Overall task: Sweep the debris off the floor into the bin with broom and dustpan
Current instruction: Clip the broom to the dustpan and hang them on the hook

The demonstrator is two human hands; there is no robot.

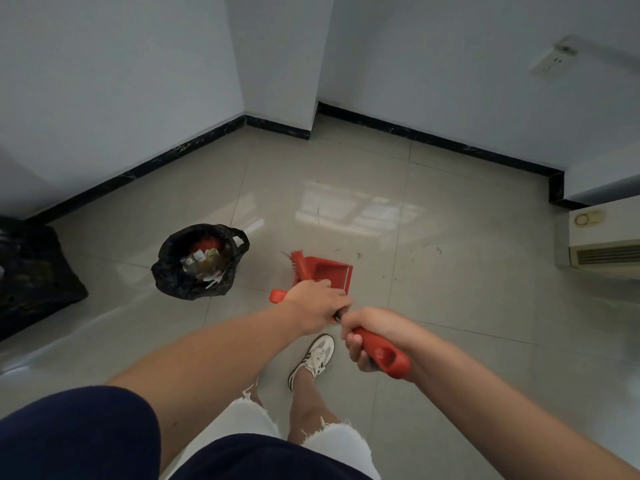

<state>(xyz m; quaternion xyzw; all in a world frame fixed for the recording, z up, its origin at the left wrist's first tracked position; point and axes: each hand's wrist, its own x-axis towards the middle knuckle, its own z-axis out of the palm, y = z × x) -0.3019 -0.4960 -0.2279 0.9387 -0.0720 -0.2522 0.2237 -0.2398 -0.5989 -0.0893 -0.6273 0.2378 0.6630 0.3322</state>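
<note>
A red dustpan (329, 273) rests on the tiled floor in front of me. A red broom head (298, 261) lies along its left edge, bristles pointing away. My left hand (317, 306) is closed just behind the pan around a thin dark shaft, and a short red handle end (277, 295) sticks out to its left. My right hand (372, 336) grips a thick red handle (389, 358) with a hanging hole; it points toward the pan. Which shaft joins which tool is hidden by my hands. The bin (199, 263), lined with a black bag and holding paper scraps, stands left of the pan.
Small dark specks of debris (438, 250) lie right of the pan. A full black bag (34, 271) sits at the far left by the wall. A beige unit with a vent (602, 244) stands at the right. My shoe (313, 358) is below my hands.
</note>
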